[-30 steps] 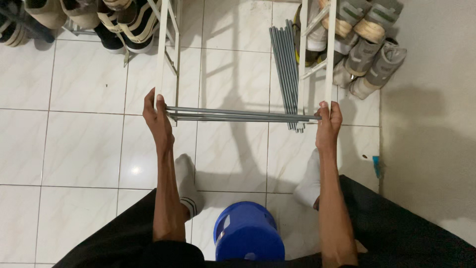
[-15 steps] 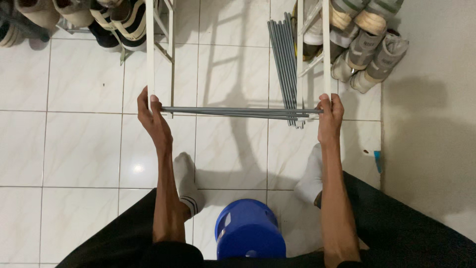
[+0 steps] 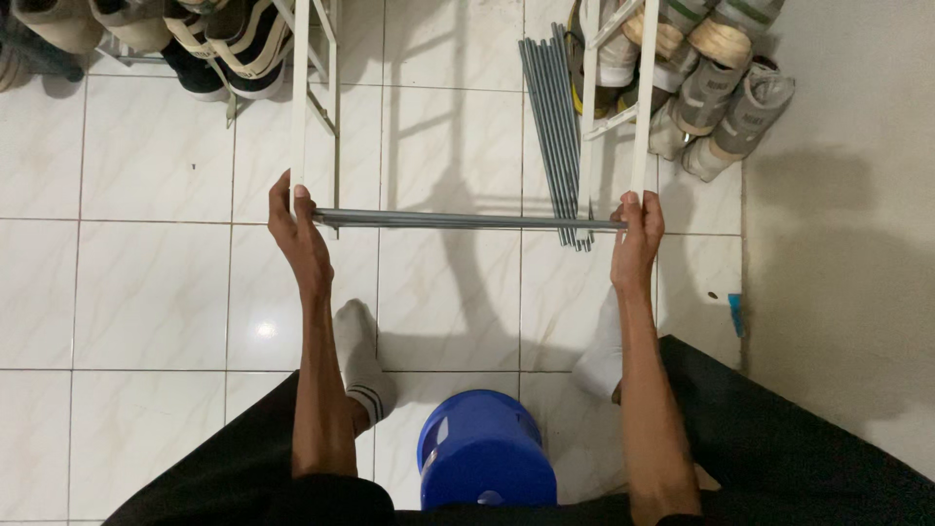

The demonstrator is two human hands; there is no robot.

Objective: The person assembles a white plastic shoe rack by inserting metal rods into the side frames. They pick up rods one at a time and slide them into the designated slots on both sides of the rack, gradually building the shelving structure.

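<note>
Gripping the near end of the left white side frame (image 3: 298, 107) with the left hand (image 3: 297, 229), fingers closed around it. Gripping the near end of the right white side frame (image 3: 643, 97) with the right hand (image 3: 635, 239), likewise clamped. Keeping the hands well apart, one at each end of the grey crossbars (image 3: 467, 221), which are spanning level between the two frames just in front of the knuckles, above the floor. Holding both frames upright and roughly parallel, running away toward the top of the view.

Lying on the white tiled floor (image 3: 146, 292), just inside the right frame: a bundle of spare grey rods (image 3: 550, 127), pointing away, its near end passing under the crossbars. Resting near the top left: a row of shoes (image 3: 224, 39). Sitting at the top right, beside the wall: grey sneakers (image 3: 726, 97), some tucked behind the right frame. Planting two socked feet (image 3: 360, 356) on the tiles below the crossbars, either side of a blue stool (image 3: 485, 453) between the knees.
</note>
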